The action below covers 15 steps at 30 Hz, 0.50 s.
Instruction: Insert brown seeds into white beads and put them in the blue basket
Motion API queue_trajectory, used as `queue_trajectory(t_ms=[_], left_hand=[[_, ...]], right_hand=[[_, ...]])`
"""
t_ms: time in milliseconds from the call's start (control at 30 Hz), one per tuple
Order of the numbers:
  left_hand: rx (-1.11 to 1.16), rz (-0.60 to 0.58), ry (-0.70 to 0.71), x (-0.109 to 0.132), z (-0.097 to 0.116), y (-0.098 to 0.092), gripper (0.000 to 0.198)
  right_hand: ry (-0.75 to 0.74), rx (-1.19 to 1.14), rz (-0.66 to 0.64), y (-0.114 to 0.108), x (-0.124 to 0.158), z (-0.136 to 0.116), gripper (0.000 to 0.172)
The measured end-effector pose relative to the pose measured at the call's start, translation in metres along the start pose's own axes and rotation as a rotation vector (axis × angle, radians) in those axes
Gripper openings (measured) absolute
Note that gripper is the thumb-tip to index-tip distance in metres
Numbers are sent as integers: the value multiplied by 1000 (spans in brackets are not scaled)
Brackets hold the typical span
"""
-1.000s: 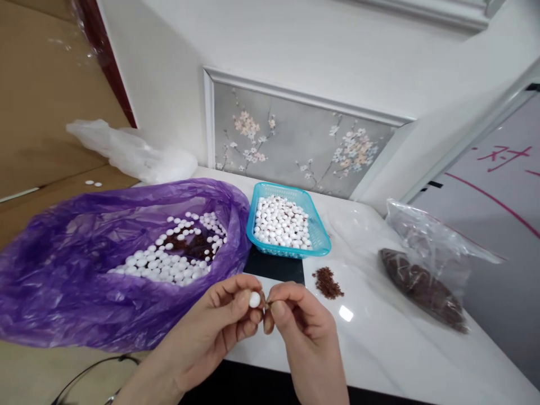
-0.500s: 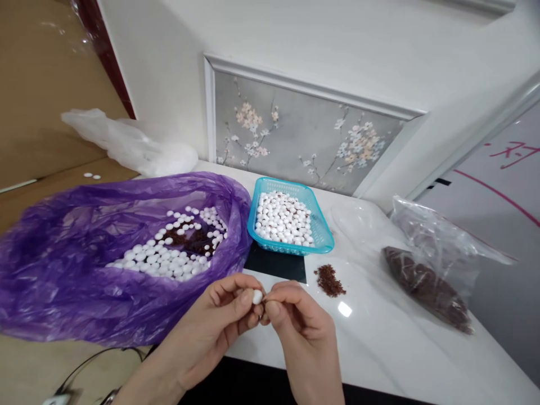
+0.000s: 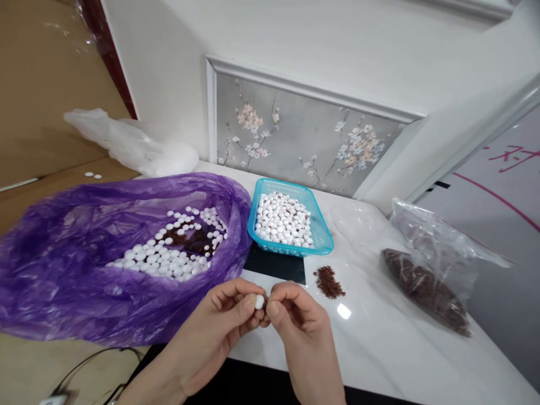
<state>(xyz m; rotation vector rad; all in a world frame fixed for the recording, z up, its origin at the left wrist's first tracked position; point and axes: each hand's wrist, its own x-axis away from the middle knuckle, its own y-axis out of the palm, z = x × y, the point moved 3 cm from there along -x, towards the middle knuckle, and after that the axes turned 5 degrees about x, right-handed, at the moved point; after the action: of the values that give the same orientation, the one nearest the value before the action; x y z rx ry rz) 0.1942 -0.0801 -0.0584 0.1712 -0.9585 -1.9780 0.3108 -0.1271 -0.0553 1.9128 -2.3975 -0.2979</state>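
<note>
Between thumb and fingers, my left hand (image 3: 230,320) pinches a white bead (image 3: 259,302). My right hand (image 3: 297,326) is closed beside it, fingertips meeting the bead's right side; whatever small thing it pinches is hidden. Both hands are above the front of the white table (image 3: 379,337). Behind them stands a blue basket (image 3: 323,239) full of white beads with brown bits. To the left, an open purple bag (image 3: 84,225) holds many white beads and dark brown pieces. A small pile of reddish-brown pieces (image 3: 329,282) lies right of the hands.
A clear zip bag (image 3: 426,287) with brown contents lies at the right. A dark flat piece (image 3: 274,263) sits under the basket's front. Crumpled clear plastic (image 3: 139,146) is behind the purple bag. Two white beads lie on cardboard at the left. A cable (image 3: 88,357) runs at lower left.
The bead and the fingertips have shifted very slightly right and down. My right fingertips are a little more closed against the bead's side. The view has moved slightly.
</note>
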Motion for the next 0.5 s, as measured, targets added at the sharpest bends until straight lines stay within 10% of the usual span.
queue_trajectory(t_ms=[500], left_hand=[[-50,32,20,1,-3,0,10]], right_hand=[[88,-108,-32,-3,-3,6,12]])
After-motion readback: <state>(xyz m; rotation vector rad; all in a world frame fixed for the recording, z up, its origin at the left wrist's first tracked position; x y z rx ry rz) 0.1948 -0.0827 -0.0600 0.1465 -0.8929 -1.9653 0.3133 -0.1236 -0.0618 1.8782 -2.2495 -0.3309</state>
